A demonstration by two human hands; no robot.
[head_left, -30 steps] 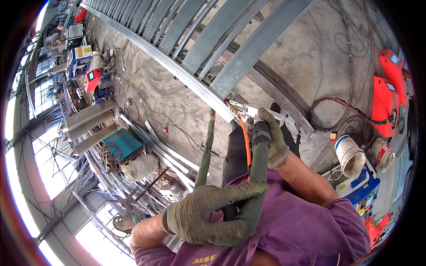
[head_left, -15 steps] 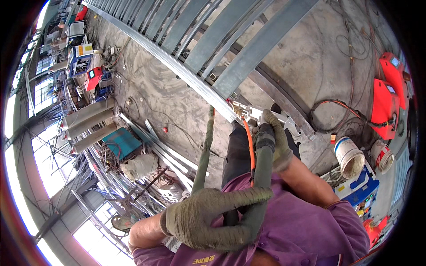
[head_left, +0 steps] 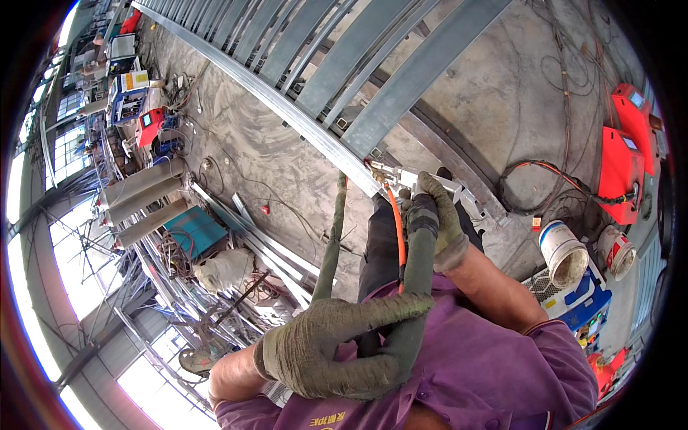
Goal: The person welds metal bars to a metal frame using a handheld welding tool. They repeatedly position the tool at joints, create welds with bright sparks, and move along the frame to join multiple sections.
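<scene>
My right hand (head_left: 446,228), in a grey-green work glove, is closed around the grip of a hand-held welding gun, mostly hidden by the glove. The gun's metal nozzle (head_left: 385,173) points at the near end of a galvanized rail (head_left: 301,127); I cannot tell whether it touches. A thick green-sleeved hose (head_left: 424,264) runs back from the gun toward my body, with a thin orange cable (head_left: 399,236) beside it. Nearer my chest, my gloved left hand (head_left: 312,347) is wrapped round the hose, one finger stretched along it. Flat grey slats (head_left: 401,89) join the rail.
A dark steel beam (head_left: 459,161) lies under the slats. Red machines (head_left: 622,168), a coiled cable (head_left: 510,197) and white buckets (head_left: 562,252) stand on the right. Metal offcuts (head_left: 276,251), a teal box (head_left: 197,231) and loose cables cover the left floor.
Both hands, the gun and the hose have shifted very slightly left in the picture. Both grips are the same.
</scene>
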